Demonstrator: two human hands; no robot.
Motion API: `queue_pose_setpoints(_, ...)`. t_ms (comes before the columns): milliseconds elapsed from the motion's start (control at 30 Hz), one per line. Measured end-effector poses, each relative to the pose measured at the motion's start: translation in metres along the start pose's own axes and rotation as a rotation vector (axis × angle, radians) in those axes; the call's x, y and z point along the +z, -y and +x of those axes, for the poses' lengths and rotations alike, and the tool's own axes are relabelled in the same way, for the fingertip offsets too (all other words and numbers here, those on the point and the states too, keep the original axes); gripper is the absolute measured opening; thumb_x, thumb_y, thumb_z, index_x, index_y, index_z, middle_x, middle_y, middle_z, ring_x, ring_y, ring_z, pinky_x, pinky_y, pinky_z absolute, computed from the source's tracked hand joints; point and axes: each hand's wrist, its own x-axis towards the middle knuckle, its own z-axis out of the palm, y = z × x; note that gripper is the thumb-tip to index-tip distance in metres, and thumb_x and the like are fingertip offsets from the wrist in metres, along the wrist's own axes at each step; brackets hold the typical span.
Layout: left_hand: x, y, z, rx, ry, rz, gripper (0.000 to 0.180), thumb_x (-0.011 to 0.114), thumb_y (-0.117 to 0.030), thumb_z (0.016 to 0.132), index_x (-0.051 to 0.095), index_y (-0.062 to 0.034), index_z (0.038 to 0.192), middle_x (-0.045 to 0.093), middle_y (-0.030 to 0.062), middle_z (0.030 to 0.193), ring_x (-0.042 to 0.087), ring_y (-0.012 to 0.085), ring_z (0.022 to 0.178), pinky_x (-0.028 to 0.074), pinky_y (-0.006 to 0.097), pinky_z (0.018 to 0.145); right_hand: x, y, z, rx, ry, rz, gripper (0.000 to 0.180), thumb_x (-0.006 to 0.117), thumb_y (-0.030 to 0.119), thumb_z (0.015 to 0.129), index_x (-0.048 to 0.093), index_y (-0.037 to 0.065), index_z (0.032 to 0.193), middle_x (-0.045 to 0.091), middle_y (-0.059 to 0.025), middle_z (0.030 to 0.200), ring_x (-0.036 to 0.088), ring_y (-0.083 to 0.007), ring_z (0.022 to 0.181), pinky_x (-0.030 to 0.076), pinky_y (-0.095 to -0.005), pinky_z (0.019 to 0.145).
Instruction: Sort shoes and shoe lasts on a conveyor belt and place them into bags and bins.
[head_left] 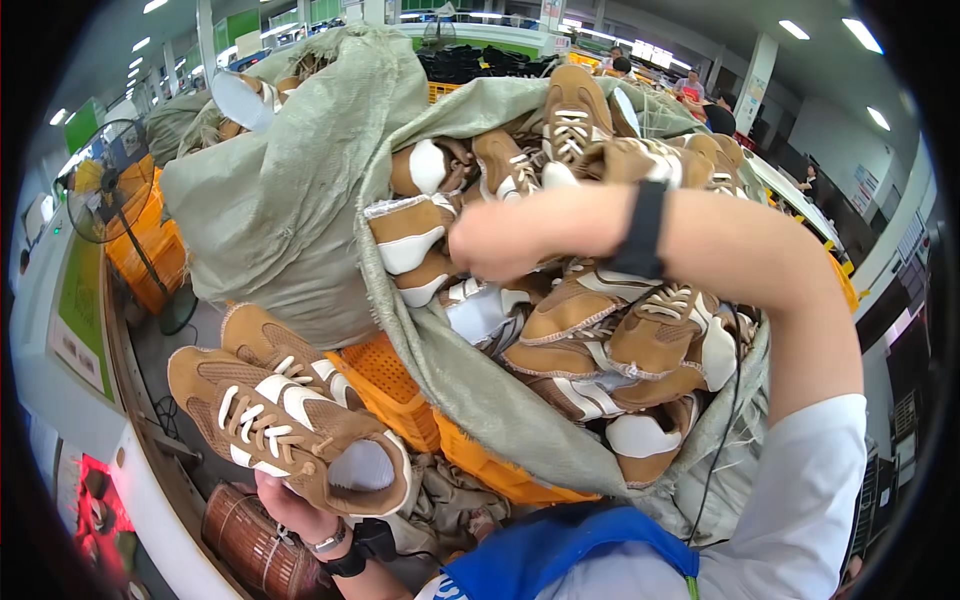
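My left hand [298,508], low at the left, is closed around two brown sneaker uppers [285,425] held side by side. They have white laces, cream side panels and pale insides; no thick soles show on them. My right hand [510,235] reaches across over a large grey-green woven sack [440,385]. It is smeared by motion and its fingers are partly hidden, so I cannot see whether it grips anything. Many similar brown and white sneaker uppers [655,330] are heaped in the sack, some right beside that hand.
Orange plastic crates [390,385] stand under the sack. A second full sack [290,200] is behind it to the left. A standing fan [110,185] and a white-edged workbench [150,500] are at the left, with a brown woven object [250,540] low beside the bench. People are in the far background.
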Motion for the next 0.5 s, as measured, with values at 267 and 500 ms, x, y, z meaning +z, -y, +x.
queue_pose_setpoints(267, -0.002, 0.004, -0.018, -0.055, -0.021, -0.043, 0.051, 0.045, -0.028, 0.08, 0.043, -0.0003, 0.122, 0.053, 0.0123, 0.117, 0.053, 0.0256, 0.106, 0.041, 0.041, 0.093, 0.095, 0.006, 0.066, -0.133, 0.029, 0.085, 0.107, 0.076, 0.046, 0.056, 0.019, 0.013, 0.141, 0.044, -0.0239, 0.125, 0.048, -0.0384, 0.109, 0.037, -0.0397, 0.095)
queue_pose_setpoints(500, 0.002, 0.0, -0.023, -0.077, 0.042, -0.055, 0.05, 0.047, -0.026, 0.08, 0.043, 0.0019, 0.122, 0.053, 0.0133, 0.116, 0.053, 0.0234, 0.106, 0.042, 0.038, 0.092, 0.079, 0.007, 0.03, -0.233, 0.114, -0.133, 0.056, 0.073, 0.038, 0.059, 0.057, 0.007, 0.103, 0.062, -0.014, 0.094, 0.06, -0.0342, 0.089, 0.047, -0.043, 0.076)
